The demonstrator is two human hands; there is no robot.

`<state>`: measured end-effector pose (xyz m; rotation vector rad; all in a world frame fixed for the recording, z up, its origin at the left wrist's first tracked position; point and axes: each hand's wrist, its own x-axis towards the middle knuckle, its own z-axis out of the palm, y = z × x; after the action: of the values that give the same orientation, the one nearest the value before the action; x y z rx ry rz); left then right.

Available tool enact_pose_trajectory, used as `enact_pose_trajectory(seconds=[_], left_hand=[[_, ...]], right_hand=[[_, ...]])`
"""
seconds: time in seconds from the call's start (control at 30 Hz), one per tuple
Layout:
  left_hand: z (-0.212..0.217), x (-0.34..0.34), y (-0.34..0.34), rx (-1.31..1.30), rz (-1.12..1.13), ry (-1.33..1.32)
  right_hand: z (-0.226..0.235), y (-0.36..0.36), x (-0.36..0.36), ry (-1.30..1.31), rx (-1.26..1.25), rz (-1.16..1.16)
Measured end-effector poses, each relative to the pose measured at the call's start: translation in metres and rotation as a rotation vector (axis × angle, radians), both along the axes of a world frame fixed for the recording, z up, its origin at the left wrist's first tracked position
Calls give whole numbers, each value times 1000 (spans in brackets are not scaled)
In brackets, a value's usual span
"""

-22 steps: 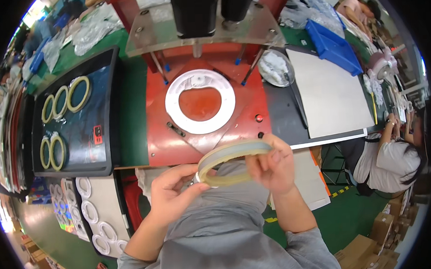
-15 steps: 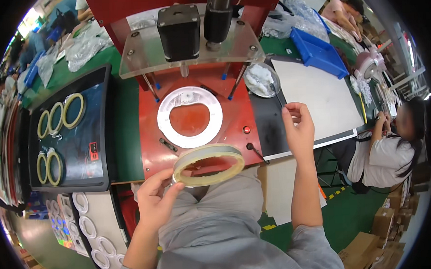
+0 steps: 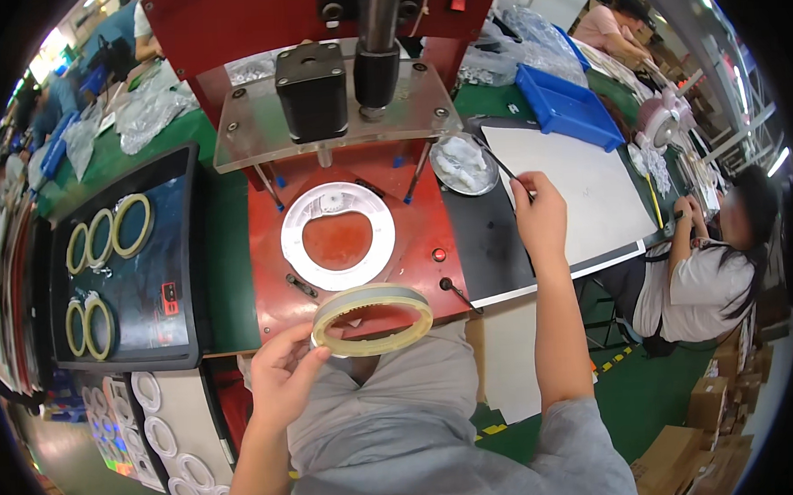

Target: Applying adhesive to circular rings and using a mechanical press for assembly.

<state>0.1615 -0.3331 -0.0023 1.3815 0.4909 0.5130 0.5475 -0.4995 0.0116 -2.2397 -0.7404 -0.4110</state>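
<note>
My left hand (image 3: pixel 283 376) grips a pale yellow toothed ring (image 3: pixel 372 318) by its left rim, holding it level just in front of the red machine base (image 3: pixel 343 250). On that base lies a white ring-shaped fixture (image 3: pixel 337 237). My right hand (image 3: pixel 539 216) reaches out to the right and pinches a thin dark stick (image 3: pixel 499 161), whose far end points into a small round metal dish (image 3: pixel 460 165) of white material.
A black tray (image 3: pixel 164 284) at the left carries several yellow rings (image 3: pixel 108 232). White rings (image 3: pixel 146 391) lie on a sheet below it. A white board (image 3: pixel 580 191) and a blue bin (image 3: pixel 567 107) are at the right, where a seated person (image 3: pixel 708 278) works.
My right hand has let go of the yellow ring and moved up and right to the stick by the metal dish. The left hand alone now holds the ring.
</note>
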Motion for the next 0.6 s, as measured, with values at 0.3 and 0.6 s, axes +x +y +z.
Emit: enact_pose_trajectory(seconds=[0.3, 0.6], left_hand=[[-6, -4, -4, -17, 12, -65], [63, -4, 23, 737, 63, -125]], right_hand=[[10, -8, 3, -10, -12, 22], [48, -57, -88, 802, 404, 280]])
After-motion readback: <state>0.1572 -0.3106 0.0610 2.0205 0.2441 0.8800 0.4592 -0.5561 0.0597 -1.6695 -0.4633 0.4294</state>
